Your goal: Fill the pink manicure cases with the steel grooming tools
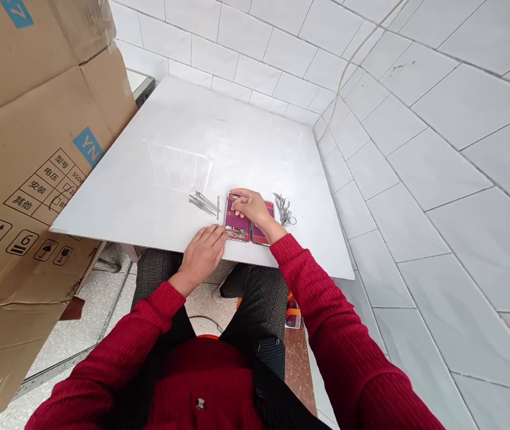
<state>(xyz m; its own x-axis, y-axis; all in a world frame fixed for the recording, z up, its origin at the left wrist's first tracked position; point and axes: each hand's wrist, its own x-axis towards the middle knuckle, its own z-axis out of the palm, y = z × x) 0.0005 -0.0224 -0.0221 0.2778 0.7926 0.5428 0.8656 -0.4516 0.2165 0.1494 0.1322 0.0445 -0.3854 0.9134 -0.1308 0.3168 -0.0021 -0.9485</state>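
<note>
An open manicure case [238,218] with a purple-red lining lies near the front edge of the white table. Several metal tools [236,232] sit along the near side of its left half. My right hand [251,206] is over this half with thumb and fingers pinched together; what they hold, if anything, is too small to make out. Stretched out flat, my left hand [202,254] rests at the table edge, its fingertips by the case's near left corner. Slim metal manicure tools [203,203] lie left of the case. On its right is a pile of nail clippers and nippers [283,210].
A tall cardboard box [44,197] stands against the left side of the white table [255,140]. Tiled walls [443,197] border the table behind and on the right, with a thin cable [349,63] hanging in the corner. My legs are under the front edge.
</note>
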